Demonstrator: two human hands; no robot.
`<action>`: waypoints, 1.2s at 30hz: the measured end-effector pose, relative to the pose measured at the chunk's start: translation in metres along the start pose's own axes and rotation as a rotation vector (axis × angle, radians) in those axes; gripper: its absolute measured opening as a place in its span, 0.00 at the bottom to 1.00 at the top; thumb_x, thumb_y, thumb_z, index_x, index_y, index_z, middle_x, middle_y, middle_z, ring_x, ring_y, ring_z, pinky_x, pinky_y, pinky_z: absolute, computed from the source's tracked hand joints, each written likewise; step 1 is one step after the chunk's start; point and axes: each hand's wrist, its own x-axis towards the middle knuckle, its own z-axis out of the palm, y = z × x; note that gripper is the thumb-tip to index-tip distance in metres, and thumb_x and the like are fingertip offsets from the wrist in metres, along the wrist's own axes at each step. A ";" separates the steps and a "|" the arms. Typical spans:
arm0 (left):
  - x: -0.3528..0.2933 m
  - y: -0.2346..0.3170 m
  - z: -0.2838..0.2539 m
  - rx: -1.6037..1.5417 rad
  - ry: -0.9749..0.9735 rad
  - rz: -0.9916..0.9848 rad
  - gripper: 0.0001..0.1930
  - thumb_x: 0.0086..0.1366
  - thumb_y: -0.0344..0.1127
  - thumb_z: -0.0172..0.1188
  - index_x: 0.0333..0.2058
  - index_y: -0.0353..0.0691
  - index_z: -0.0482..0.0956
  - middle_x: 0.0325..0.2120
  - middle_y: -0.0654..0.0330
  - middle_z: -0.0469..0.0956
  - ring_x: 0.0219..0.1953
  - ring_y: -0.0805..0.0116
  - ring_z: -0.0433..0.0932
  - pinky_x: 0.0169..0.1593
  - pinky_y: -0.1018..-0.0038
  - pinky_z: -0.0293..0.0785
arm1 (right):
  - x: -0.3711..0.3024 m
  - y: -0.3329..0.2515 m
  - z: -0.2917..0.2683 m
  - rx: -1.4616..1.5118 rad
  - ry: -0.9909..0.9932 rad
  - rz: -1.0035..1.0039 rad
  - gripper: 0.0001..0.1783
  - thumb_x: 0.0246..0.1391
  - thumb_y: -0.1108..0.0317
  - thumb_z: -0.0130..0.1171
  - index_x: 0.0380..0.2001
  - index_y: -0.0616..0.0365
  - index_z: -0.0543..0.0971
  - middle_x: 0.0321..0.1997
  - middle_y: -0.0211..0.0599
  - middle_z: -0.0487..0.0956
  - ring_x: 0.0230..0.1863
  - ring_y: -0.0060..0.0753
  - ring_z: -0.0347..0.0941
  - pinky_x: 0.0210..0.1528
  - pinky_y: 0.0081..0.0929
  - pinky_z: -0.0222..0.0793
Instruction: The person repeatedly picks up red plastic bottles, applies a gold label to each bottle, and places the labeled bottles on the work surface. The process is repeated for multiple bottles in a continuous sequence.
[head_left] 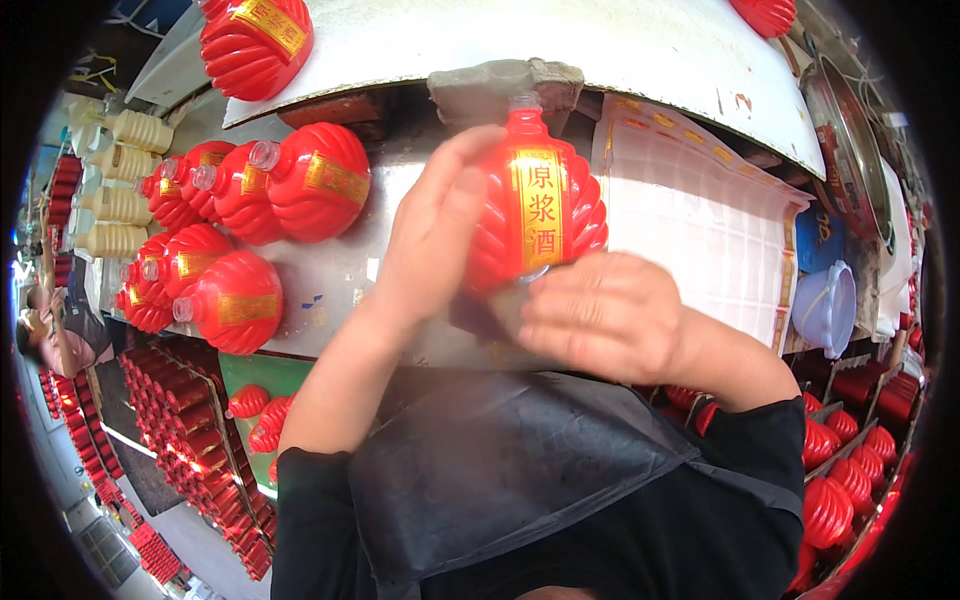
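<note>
A red, swirl-ribbed bottle [585,205] with a clear neck and a gold-and-red label is in front of me, its neck pointing away toward a worn grey block [480,95]. My left hand [430,235] holds its left side, the fingers running up toward the shoulder. Bent and pressed together, the fingers of my right hand [605,315] are against the bottle's lower end, just below the label. A small shiny spot shows by that hand's thumb; I cannot make out what it is. The left palm's contact and the bottle's underside are hidden.
Several red bottles [320,185] lie to the left on the metal table [330,290]. At right are a sheet of labels [690,220] and a light-blue bucket [825,310]. A white board [420,40] spans the far side. Crated red bottles [830,510] stand lower right; another person [65,345] is far left.
</note>
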 end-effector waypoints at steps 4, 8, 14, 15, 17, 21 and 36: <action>0.026 0.007 -0.007 -0.019 -0.079 -0.140 0.28 0.78 0.49 0.56 0.64 0.31 0.66 0.60 0.53 0.76 0.63 0.66 0.74 0.69 0.67 0.68 | -0.001 0.007 -0.005 0.020 0.035 0.416 0.15 0.54 0.76 0.68 0.46 0.60 0.84 0.41 0.41 0.87 0.38 0.39 0.86 0.39 0.33 0.82; 0.037 0.015 -0.006 0.015 -0.115 -0.311 0.48 0.55 0.37 0.81 0.70 0.37 0.60 0.60 0.52 0.76 0.63 0.64 0.75 0.66 0.66 0.74 | 0.016 0.063 -0.010 -0.066 0.094 0.637 0.15 0.61 0.71 0.63 0.50 0.60 0.82 0.47 0.50 0.85 0.47 0.56 0.83 0.49 0.42 0.79; 0.027 0.021 -0.003 0.011 -0.139 -0.181 0.59 0.49 0.41 0.83 0.75 0.35 0.55 0.64 0.40 0.72 0.67 0.54 0.74 0.68 0.60 0.73 | 0.036 0.077 -0.019 -0.103 0.043 0.486 0.17 0.59 0.71 0.64 0.51 0.60 0.82 0.46 0.51 0.85 0.46 0.57 0.83 0.50 0.41 0.79; 0.025 0.022 -0.003 0.005 -0.141 -0.166 0.60 0.49 0.41 0.83 0.75 0.36 0.55 0.64 0.41 0.73 0.66 0.54 0.74 0.68 0.60 0.73 | 0.038 0.072 -0.023 -0.027 0.066 0.538 0.16 0.58 0.72 0.65 0.50 0.61 0.82 0.44 0.50 0.86 0.45 0.55 0.84 0.49 0.40 0.80; 0.022 0.022 -0.002 -0.004 -0.146 -0.135 0.61 0.48 0.41 0.83 0.76 0.38 0.54 0.64 0.42 0.73 0.66 0.54 0.74 0.68 0.60 0.73 | 0.041 0.061 -0.029 0.158 0.148 0.578 0.16 0.57 0.73 0.66 0.49 0.61 0.83 0.43 0.49 0.86 0.43 0.55 0.85 0.48 0.38 0.81; 0.016 0.025 0.001 0.033 -0.144 -0.090 0.62 0.47 0.41 0.84 0.76 0.39 0.53 0.64 0.42 0.73 0.67 0.54 0.74 0.69 0.60 0.73 | 0.039 0.047 -0.030 -0.064 0.057 0.405 0.17 0.56 0.76 0.69 0.50 0.61 0.83 0.42 0.43 0.87 0.43 0.43 0.86 0.45 0.33 0.82; 0.018 0.036 0.014 0.011 -0.066 -0.107 0.41 0.59 0.38 0.74 0.68 0.32 0.67 0.60 0.45 0.78 0.64 0.57 0.77 0.66 0.63 0.74 | 0.031 0.034 -0.036 -0.046 0.140 0.461 0.21 0.55 0.81 0.71 0.53 0.63 0.84 0.45 0.41 0.87 0.43 0.32 0.86 0.45 0.26 0.82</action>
